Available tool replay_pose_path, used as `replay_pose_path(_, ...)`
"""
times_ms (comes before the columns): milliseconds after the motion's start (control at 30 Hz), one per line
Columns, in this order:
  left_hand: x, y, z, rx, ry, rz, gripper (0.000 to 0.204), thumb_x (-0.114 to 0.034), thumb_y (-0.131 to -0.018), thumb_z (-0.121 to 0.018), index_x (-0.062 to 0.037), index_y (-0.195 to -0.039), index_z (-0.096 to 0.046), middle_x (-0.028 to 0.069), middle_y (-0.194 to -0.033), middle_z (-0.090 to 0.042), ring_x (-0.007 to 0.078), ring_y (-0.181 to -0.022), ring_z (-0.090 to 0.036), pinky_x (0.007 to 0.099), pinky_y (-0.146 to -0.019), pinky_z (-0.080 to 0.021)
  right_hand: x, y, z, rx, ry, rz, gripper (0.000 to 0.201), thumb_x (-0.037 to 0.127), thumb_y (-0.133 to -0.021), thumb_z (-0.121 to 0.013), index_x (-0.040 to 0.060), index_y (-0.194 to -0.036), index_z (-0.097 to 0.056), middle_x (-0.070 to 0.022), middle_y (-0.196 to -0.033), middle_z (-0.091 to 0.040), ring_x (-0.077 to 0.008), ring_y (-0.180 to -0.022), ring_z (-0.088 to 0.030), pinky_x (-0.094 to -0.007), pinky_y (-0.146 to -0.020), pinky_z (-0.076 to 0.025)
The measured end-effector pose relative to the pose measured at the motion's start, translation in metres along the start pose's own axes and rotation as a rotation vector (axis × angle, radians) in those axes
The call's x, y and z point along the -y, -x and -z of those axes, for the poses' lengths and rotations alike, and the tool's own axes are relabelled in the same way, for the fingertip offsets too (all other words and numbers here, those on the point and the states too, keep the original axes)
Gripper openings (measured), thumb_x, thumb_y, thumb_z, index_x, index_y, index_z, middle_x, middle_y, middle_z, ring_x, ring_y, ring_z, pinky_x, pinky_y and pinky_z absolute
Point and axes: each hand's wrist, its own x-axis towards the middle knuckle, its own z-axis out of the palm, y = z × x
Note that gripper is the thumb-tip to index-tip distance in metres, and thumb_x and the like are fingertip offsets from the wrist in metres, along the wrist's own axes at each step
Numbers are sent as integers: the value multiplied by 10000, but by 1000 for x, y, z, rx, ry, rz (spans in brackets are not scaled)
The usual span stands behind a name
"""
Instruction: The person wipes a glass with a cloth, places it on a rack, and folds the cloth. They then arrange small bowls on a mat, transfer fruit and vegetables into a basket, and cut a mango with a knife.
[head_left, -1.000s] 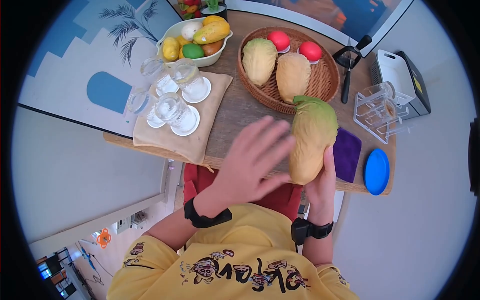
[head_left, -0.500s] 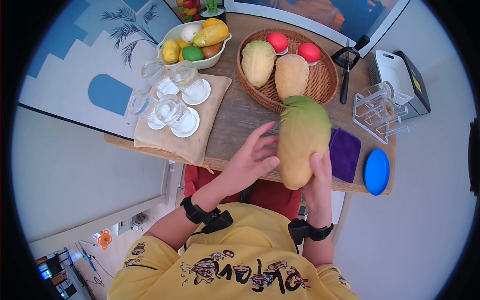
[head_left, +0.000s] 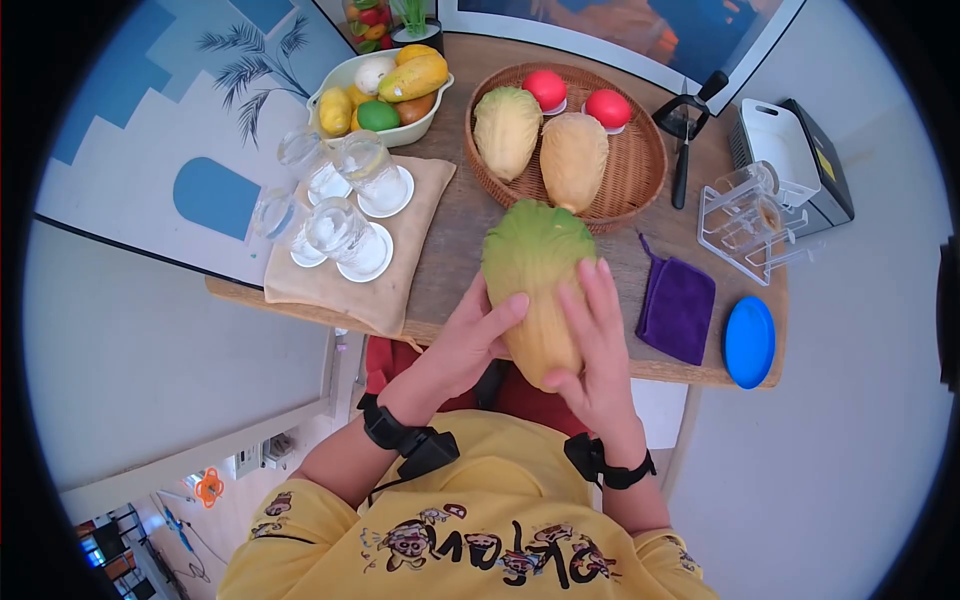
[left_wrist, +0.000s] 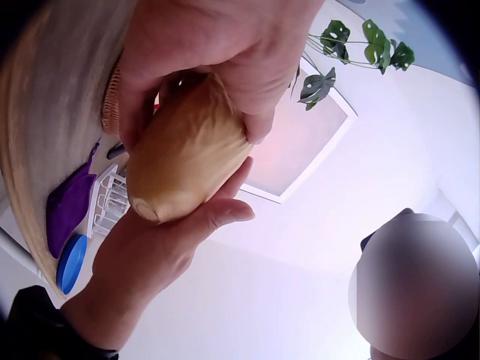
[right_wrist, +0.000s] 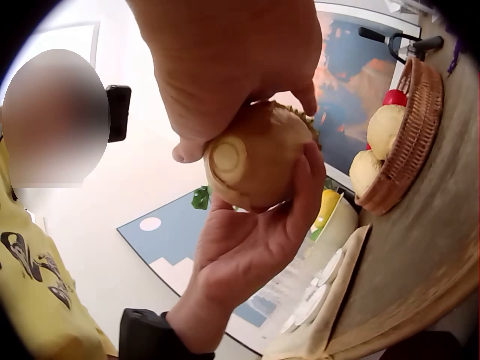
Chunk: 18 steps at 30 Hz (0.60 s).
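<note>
Bare brown wooden tabletop (head_left: 455, 245) affords passage between the beige cloth mat (head_left: 432, 180), obstructed by clear glasses (head_left: 345, 235), and the hand-held green-and-yellow cabbage-shaped vegetable (head_left: 540, 275). A round brown wicker basket (head_left: 634, 165) blocks beyond; a second gap separates it from the purple cloth pouch (head_left: 678, 310).

left hand (head_left: 463, 337): curled; right hand (head_left: 603, 362): curled; forearms (head_left: 347, 458) angled inward

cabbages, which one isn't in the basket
The bright green-topped cabbage, held between the left hand and right hand; the other two, paler, lie in the basket.
</note>
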Motion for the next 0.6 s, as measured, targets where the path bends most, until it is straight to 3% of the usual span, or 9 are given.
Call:
replay_pose_path(33,0,0,2,4,1,-5,744,-304,-987,-637,-70,-1542,-201,74,-1489,-407,208,-1361,-436,377,-1125,-385,-2,1,0,-1,4,5,620,414,-959,-618,14,-1420,-509,-193,-1548,-390,-412,-1429,-359,-500,-1151,-324)
replay_pose_path(100,1,-1,10,-30,-115,-52,755,-241,-966,-669,-65,-1538,-208,84,-1490,-402,209,-1355,-439,368,-1126,-381,-12,7,-1,-179,-472,-578,573,318,-953,-649,5,-1412,-509,-190,-1516,-439,-390,-1416,-392,-477,-1156,-320)
replay_pose_path(133,2,-1,11,-28,-118,-54,755,-241,-966,-669,-65,-1538,-208,84,-1490,-402,209,-1355,-439,368,-1126,-381,-19,10,5,-193,-302,-547,593,277,-940,-671,0,-1429,-482,-195,-1481,-480,-360,-1393,-431,-446,-1112,-389)
replay_pose_path(167,4,-1,11,-34,-232,-113,783,-215,-942,-698,-61,-1536,-212,96,-1486,-405,206,-1357,-434,366,-1129,-376,-18,9,7,-195,-302,-545,593,277,-940,-671,0,-1429,-482,-195,-1481,-480,-360,-1393,-431,-446,-1112,-389)
replay_pose_path(233,8,-2,11,-35,-348,-173,811,-190,-918,-727,-57,-1534,-216,108,-1482,-408,204,-1359,-430,363,-1132,-370,-15,5,12,-143,-189,-250,626,251,-929,-687,6,-1455,-450,-204,-1492,-459,-357,-1381,-442,-419,-1083,-423)
replay_pose_path(267,11,-3,12,-1,-414,-192,846,-182,-894,-753,-51,-1533,-215,119,-1486,-403,203,-1361,-429,367,-1132,-371,-13,4,13,-149,-185,-252,626,251,-929,-687,6,-1455,-450,-204,-1492,-459,-357,-1381,-442,-419,-1083,-423)
replay_pose_path(367,16,-7,14,85,-549,-210,897,-205,-863,-789,-38,-1531,-214,145,-1470,-422,214,-1355,-444,376,-1127,-378,-7,1,13,-14,-576,-540,887,141,-813,-813,30,-1532,-305,-181,-1500,-439,-291,-1387,-430,-410,-1148,-351)
replay_pose_path(467,11,-13,10,152,-725,-226,903,-259,-863,-790,-24,-1526,-224,178,-1430,-468,243,-1345,-471,383,-1114,-393,-18,1,21,11,-715,-529,972,85,-767,-844,33,-1544,-263,-162,-1469,-463,-250,-1375,-434,-396,-1136,-370)
replay_pose_path(600,2,-38,-1,213,-870,-267,838,-319,-888,-753,-2,-1505,-284,227,-1376,-518,305,-1325,-507,398,-1080,-421,-28,-8,36,-7,-658,-570,911,85,-796,-823,26,-1533,-291,-152,-1450,-474,-238,-1347,-460,-376,-1118,-388)
